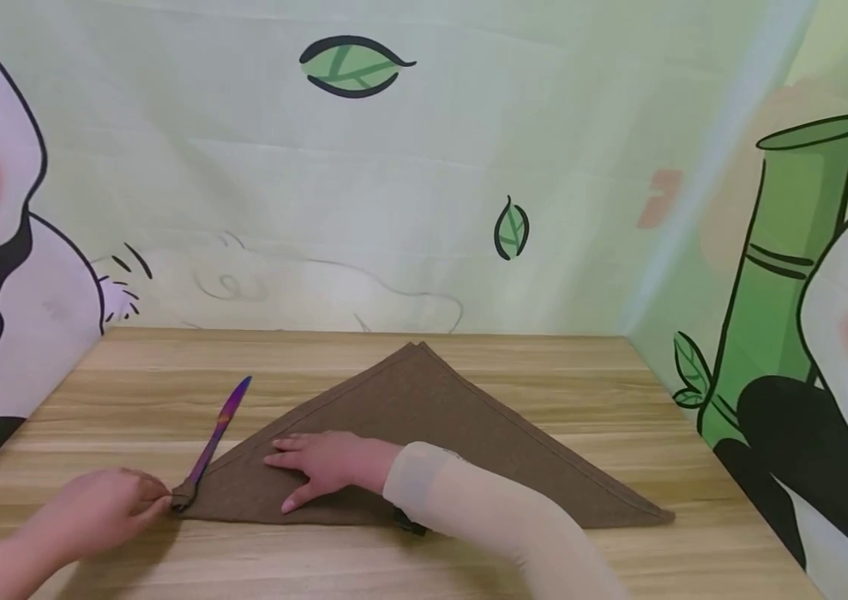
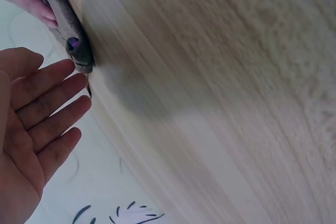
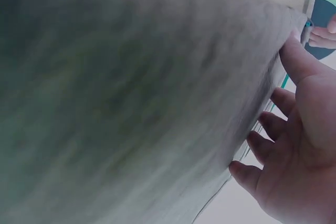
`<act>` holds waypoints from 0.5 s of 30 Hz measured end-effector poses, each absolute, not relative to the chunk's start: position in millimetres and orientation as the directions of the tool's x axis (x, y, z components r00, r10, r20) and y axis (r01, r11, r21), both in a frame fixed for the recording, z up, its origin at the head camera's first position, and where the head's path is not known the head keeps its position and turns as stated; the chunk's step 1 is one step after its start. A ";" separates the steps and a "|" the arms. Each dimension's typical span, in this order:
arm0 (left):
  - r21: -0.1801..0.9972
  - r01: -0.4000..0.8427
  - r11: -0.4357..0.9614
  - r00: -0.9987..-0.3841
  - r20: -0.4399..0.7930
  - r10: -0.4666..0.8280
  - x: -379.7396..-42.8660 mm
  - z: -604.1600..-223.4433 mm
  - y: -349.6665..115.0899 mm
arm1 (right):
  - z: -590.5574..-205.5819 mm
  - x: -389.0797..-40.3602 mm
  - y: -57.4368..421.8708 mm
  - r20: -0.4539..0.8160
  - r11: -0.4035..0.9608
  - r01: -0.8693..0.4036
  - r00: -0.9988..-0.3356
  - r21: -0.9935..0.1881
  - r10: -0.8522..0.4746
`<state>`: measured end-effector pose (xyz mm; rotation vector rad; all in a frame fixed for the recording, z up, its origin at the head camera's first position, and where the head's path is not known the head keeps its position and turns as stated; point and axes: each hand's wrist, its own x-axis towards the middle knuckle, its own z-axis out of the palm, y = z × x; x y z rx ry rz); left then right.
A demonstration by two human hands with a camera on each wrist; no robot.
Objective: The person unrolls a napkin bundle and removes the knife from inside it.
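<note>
A brown cloth napkin [image 1: 424, 417], folded into a triangle, lies on the table with its peak at the back. At its left corner an iridescent purple table knife [image 1: 219, 432] slants up and away, its near end wrapped in the corner fabric. My left hand [image 1: 112, 508] has its fingertips right at this wrapped corner. In the left wrist view the fingers of the left hand [image 2: 39, 114] are extended, the thumb apart from them, beside the rolled cloth end [image 2: 79, 56]. My right hand [image 1: 326, 462] rests with spread fingers on the napkin's left half.
The wooden table [image 1: 544, 558] extends past the napkin on all sides. Behind it hangs a pale green backdrop [image 1: 243, 167] with printed leaves, pandas and bamboo. A small black object [image 1: 410, 523] shows under the right wrist at the napkin's front edge.
</note>
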<state>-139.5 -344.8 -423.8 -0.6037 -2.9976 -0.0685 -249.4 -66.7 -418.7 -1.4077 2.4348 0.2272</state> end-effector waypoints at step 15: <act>0.439 0.119 0.890 -0.990 -0.020 0.142 -178.6 -411.8 -339.3 | -421.1 -264.6 -10.5 -0.303 0.574 -0.798 -0.509 -0.186 -0.806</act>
